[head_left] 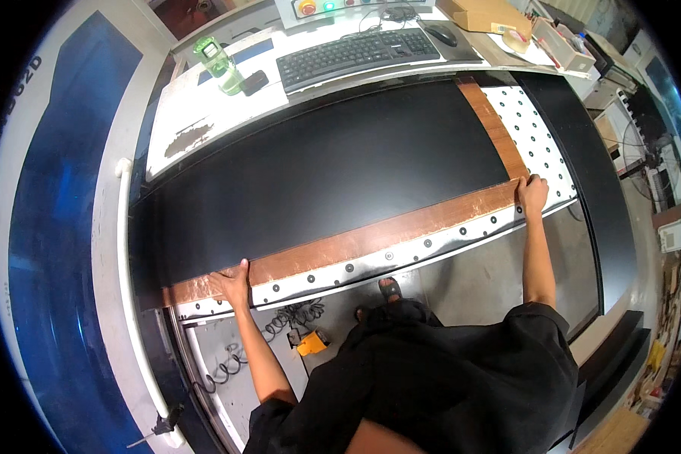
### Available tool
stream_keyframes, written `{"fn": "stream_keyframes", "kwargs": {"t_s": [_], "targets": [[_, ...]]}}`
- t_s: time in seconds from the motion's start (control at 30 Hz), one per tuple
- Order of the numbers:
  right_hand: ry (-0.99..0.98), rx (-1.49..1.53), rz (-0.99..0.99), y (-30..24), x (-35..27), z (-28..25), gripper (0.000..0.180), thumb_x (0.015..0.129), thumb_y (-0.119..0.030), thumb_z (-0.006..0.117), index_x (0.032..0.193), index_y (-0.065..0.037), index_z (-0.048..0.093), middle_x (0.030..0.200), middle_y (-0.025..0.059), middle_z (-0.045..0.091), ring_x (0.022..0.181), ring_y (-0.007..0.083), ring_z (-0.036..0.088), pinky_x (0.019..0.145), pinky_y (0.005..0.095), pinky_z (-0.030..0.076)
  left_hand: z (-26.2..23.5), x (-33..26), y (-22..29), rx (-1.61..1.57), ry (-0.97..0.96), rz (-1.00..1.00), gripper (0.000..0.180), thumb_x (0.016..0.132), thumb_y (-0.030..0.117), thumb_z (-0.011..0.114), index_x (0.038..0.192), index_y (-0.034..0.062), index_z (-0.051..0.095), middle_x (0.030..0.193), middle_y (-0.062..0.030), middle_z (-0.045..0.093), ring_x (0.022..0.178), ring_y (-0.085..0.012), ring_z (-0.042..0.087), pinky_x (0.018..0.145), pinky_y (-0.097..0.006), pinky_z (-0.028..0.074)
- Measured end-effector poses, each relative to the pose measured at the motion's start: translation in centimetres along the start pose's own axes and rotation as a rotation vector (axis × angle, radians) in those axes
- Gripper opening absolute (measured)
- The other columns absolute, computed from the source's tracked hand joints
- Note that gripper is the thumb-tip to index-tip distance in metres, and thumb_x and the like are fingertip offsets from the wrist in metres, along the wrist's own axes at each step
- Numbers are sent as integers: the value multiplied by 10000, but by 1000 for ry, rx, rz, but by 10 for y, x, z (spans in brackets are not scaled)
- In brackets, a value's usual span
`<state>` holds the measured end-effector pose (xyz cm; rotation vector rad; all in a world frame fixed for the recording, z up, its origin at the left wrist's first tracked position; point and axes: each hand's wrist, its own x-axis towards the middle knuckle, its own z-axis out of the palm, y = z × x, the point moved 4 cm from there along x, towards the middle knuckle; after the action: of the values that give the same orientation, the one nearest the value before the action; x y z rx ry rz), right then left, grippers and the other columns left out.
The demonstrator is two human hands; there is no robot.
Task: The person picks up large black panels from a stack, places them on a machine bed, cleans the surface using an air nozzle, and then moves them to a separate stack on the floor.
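The person's black shirt (446, 378) fills the bottom of the view, with both bare forearms reaching up and outward from it. Below the bench edge, on the grey floor (477, 280), lie a coiled black cable (291, 318) and a small yellow tool (312, 343); a sandalled foot (390, 287) shows just beside them.

The left hand (233, 283) lies flat and spread, palm down, on the near left end of a long copper-brown strip (371, 236) that borders a large black sheet (325, 170). The right hand (532, 194) rests well apart at the strip's right end, at the corner where a second brown strip (493, 125) runs away along the sheet's right side. Its fingers curl over the edge; whether it pinches the strip or only presses on it cannot be told. Neither hand carries a loose object. Just nearer than the strip, a white perforated bed (401, 253) with dark holes shows, and it continues on the far right beside the second strip.

To handle the sheet well here, the judgement is that both hands should press or push evenly, keeping the long edge parallel to the row of holes, so that one end does not skew ahead of the other.

Beyond the sheet, a white ledge (204, 113) carries a green bottle (219, 64), a black keyboard (356, 53) and a mouse (441, 34); a cardboard box (480, 13) sits farther right.
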<state>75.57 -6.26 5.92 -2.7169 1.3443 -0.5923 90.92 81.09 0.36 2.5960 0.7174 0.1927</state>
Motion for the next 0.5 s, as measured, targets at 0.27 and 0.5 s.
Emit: {"fn": "stream_keyframes", "kwargs": {"t_s": [0.27, 0.5], "targets": [[117, 46, 145, 5, 15, 15, 364, 804, -315, 687, 943, 16, 752, 928, 263, 713, 890, 421, 692, 864, 469, 546, -9, -28, 16, -13, 256, 72, 1167, 713, 669, 788, 1491, -89, 359, 1597, -289, 294, 1517, -409, 207, 1191, -646, 29], [81, 53, 277, 11, 22, 11, 354, 802, -290, 628, 932, 13, 759, 979, 267, 716, 926, 433, 692, 876, 485, 543, -16, -31, 48, -179, 123, 184, 1238, 728, 700, 750, 1501, -150, 290, 1606, -309, 255, 1525, -400, 192, 1212, -600, 4]]}}
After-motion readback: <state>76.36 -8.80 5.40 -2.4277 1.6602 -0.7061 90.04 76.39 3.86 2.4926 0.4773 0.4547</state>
